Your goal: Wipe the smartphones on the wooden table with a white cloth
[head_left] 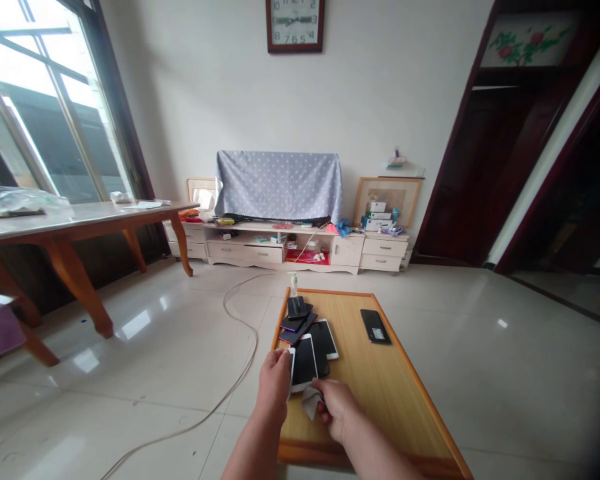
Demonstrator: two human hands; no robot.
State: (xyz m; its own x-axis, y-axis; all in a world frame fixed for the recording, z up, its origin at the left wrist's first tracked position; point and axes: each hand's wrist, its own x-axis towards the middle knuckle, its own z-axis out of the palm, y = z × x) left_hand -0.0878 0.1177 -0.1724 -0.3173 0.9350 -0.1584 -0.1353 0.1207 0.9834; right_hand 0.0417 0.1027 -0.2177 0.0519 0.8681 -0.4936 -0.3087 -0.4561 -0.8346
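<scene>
My left hand point(274, 380) is closed on a smartphone point(293, 372). Only a narrow strip with a white edge shows beside the thumb, so most of it is hidden. A crumpled grey cloth point(311, 401) is pinched in my right hand point(336, 405), close to the lower end of a white-framed smartphone point(306, 362). Beyond both hands, more phones lie overlapping, among them another white-edged one point(329, 339) and a dark one with a red edge point(299, 329). At the far end, a small dark device point(297, 307) tops the pile.
The low wooden table point(375, 393) has a raised rim. A black phone point(375, 326) with a label lies at its right, and a clear pump bottle point(293, 285) stands at the far left corner. Across the tiled floor runs a cable point(253, 347); a white cabinet point(245, 252) lines the wall.
</scene>
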